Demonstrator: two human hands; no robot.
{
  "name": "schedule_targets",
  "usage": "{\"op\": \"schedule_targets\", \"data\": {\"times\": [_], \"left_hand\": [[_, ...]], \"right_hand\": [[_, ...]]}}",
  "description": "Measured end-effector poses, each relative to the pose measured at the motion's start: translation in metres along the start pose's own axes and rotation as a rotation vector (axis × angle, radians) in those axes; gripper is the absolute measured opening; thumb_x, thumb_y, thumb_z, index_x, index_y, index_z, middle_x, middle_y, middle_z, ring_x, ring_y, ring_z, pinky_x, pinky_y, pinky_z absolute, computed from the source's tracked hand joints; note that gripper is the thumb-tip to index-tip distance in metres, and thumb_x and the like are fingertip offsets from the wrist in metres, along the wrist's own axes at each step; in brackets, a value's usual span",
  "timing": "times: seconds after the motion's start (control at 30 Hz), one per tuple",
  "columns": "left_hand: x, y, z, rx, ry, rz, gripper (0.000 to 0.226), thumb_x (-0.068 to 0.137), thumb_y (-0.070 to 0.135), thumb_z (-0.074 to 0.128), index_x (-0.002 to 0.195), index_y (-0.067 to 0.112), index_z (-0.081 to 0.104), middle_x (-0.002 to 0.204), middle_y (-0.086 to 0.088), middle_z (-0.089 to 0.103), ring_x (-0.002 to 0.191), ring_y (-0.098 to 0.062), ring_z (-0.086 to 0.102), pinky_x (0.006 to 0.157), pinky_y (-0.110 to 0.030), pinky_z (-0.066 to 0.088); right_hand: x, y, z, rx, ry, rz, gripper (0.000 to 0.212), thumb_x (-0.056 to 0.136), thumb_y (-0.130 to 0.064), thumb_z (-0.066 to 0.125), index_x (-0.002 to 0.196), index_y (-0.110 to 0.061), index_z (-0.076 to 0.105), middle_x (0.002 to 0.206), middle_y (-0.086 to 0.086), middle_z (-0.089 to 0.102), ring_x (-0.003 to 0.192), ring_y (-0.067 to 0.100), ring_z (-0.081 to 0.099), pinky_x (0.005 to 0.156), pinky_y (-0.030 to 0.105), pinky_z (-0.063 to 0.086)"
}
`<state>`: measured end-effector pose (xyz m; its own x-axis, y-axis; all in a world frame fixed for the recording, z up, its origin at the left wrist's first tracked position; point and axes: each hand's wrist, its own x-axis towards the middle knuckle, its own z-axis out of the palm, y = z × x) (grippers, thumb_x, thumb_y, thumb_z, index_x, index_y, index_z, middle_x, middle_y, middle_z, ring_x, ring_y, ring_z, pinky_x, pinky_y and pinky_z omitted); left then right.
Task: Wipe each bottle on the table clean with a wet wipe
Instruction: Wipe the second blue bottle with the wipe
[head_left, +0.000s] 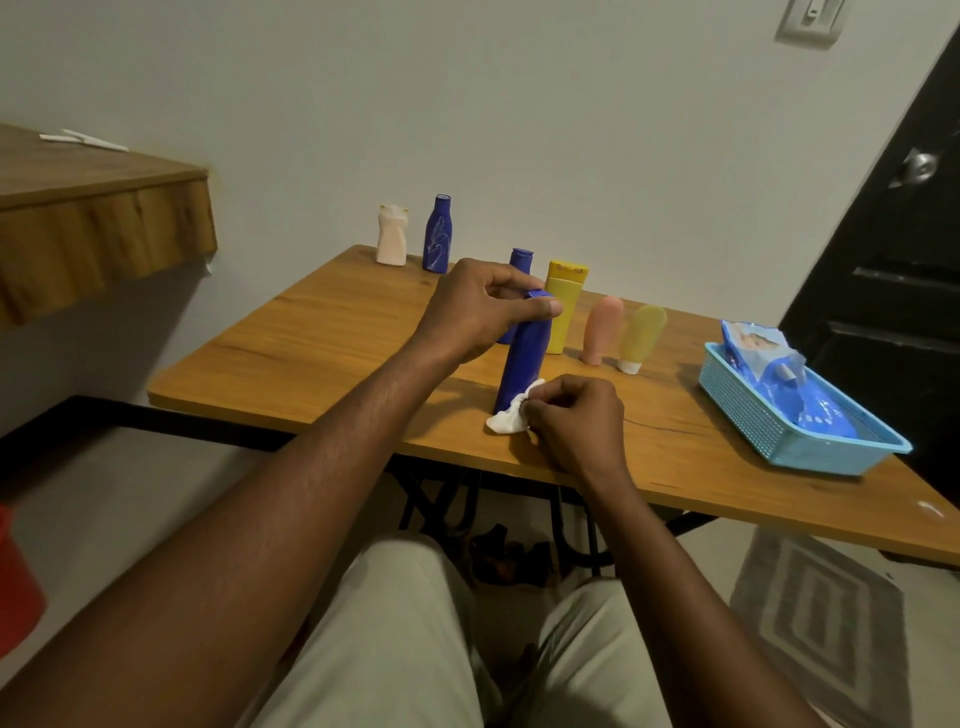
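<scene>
A tall blue bottle (524, 358) stands upright on the wooden table (322, 338). My left hand (480, 309) grips its top between thumb and fingers. My right hand (576, 423) pinches a crumpled white wet wipe (511, 415) against the bottle's base. Behind it stand a second blue bottle (521, 258), mostly hidden by my left hand, a yellow bottle (565, 304), a pink tube (601, 330) and a pale yellow tube (641, 338). At the far edge are a white bottle (392, 236) and a blue bottle (438, 234) with no cap.
A light blue basket (769, 431) holding a blue wet-wipe pack (769, 364) sits at the table's right end. A wooden shelf (93, 208) juts out at the left. A black door (904, 260) stands at the right, a grey rug (826, 618) on the floor.
</scene>
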<state>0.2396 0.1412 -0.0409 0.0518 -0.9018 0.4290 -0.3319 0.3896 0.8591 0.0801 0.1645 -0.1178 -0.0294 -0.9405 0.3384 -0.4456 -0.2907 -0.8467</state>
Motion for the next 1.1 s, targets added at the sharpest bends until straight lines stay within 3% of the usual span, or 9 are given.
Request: {"op": "schedule_targets", "data": {"times": [0.33, 0.5, 0.6, 0.67, 0.73, 0.83, 0.93, 1.1], "left_hand": [[-0.001, 0.003, -0.001, 0.019, 0.003, -0.010, 0.038, 0.081, 0.037, 0.087, 0.113, 0.019, 0.076, 0.105, 0.002, 0.078, 0.101, -0.013, 0.073, 0.090, -0.041, 0.063], [-0.003, 0.004, 0.000, 0.026, 0.014, -0.015, 0.042, 0.082, 0.037, 0.086, 0.117, 0.017, 0.075, 0.109, -0.001, 0.077, 0.102, -0.015, 0.073, 0.088, -0.038, 0.063], [-0.002, 0.007, -0.001, 0.034, -0.019, -0.016, 0.040, 0.084, 0.035, 0.085, 0.118, 0.017, 0.075, 0.102, 0.006, 0.076, 0.096, -0.007, 0.071, 0.078, -0.022, 0.060], [-0.001, 0.011, -0.005, 0.052, -0.070, -0.019, 0.038, 0.088, 0.033, 0.082, 0.121, 0.016, 0.075, 0.100, 0.012, 0.073, 0.091, 0.004, 0.067, 0.064, -0.007, 0.052], [0.001, 0.014, -0.008, 0.071, -0.143, -0.017, 0.038, 0.093, 0.028, 0.077, 0.128, 0.016, 0.072, 0.111, 0.009, 0.073, 0.091, 0.008, 0.064, 0.061, -0.002, 0.047], [0.004, 0.018, -0.010, 0.097, -0.265, -0.029, 0.040, 0.101, 0.025, 0.067, 0.140, 0.017, 0.064, 0.138, 0.003, 0.066, 0.112, -0.001, 0.061, 0.072, -0.009, 0.047], [0.005, 0.022, -0.009, 0.122, -0.363, -0.058, 0.043, 0.107, 0.022, 0.055, 0.150, 0.018, 0.053, 0.153, 0.002, 0.054, 0.132, -0.011, 0.050, 0.079, -0.013, 0.042], [0.005, 0.024, 0.000, 0.144, -0.376, -0.074, 0.047, 0.111, 0.011, 0.039, 0.157, 0.018, 0.043, 0.163, 0.000, 0.041, 0.146, -0.019, 0.041, 0.111, -0.028, 0.039]], "right_hand": [[0.016, -0.003, 0.004, -0.012, 0.050, 0.032, 0.014, 0.088, -0.003, 0.069, 0.086, -0.016, 0.070, 0.089, -0.003, 0.072, 0.089, 0.014, 0.069, 0.076, 0.033, 0.059], [0.003, 0.003, 0.004, 0.114, 0.052, 0.114, 0.016, 0.089, -0.005, 0.071, 0.085, -0.020, 0.074, 0.088, -0.005, 0.074, 0.089, 0.012, 0.072, 0.082, 0.041, 0.063], [0.005, -0.003, 0.006, 0.197, 0.119, 0.109, 0.016, 0.092, -0.004, 0.069, 0.092, -0.020, 0.073, 0.096, -0.004, 0.073, 0.096, 0.012, 0.071, 0.083, 0.040, 0.064], [0.011, -0.010, 0.003, 0.245, 0.161, 0.078, 0.020, 0.094, -0.002, 0.066, 0.099, -0.021, 0.071, 0.098, -0.006, 0.072, 0.096, 0.010, 0.071, 0.078, 0.030, 0.063], [0.016, -0.018, -0.002, 0.329, 0.147, 0.073, 0.024, 0.095, 0.002, 0.060, 0.107, -0.015, 0.071, 0.099, -0.004, 0.074, 0.093, 0.010, 0.072, 0.068, 0.021, 0.058], [0.017, -0.022, -0.006, 0.409, 0.123, 0.090, 0.028, 0.095, 0.005, 0.054, 0.110, -0.010, 0.073, 0.096, -0.001, 0.076, 0.081, 0.004, 0.073, 0.064, 0.021, 0.057], [0.011, -0.021, -0.009, 0.500, 0.137, 0.110, 0.027, 0.096, 0.005, 0.052, 0.109, -0.007, 0.073, 0.095, 0.000, 0.075, 0.076, 0.002, 0.071, 0.059, 0.017, 0.055], [0.005, -0.016, -0.003, 0.574, 0.179, 0.123, 0.024, 0.096, 0.002, 0.057, 0.110, -0.009, 0.074, 0.111, 0.003, 0.073, 0.103, 0.014, 0.069, 0.066, 0.019, 0.057]]}}
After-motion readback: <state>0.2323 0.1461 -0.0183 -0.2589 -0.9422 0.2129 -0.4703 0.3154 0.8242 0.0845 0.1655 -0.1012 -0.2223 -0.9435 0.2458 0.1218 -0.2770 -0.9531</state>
